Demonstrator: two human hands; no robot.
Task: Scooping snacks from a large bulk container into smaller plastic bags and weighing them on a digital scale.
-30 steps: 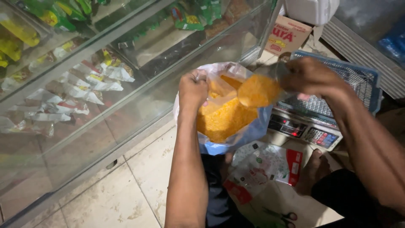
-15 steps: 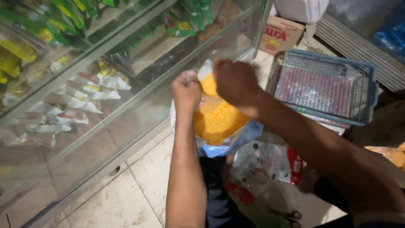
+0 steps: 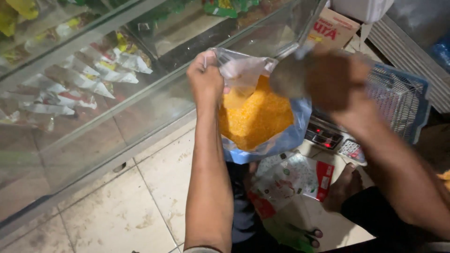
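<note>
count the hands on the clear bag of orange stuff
2. The left hand pinches the clear bag at its top left edge; the right hand, blurred, is at its top right opening. None looks hidden.

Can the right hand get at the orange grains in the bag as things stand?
Probably yes. The left hand holds the clear bag open by its rim, and the right hand, blurred, sits right at the mouth above the orange grains. Nothing visible blocks it.

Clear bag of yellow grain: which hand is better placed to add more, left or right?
Right, probably. The right hand hovers, motion-blurred, over the clear bag mouth and looks free to move. The left hand is pinching the rim open, so releasing it would likely let the mouth collapse.
</note>
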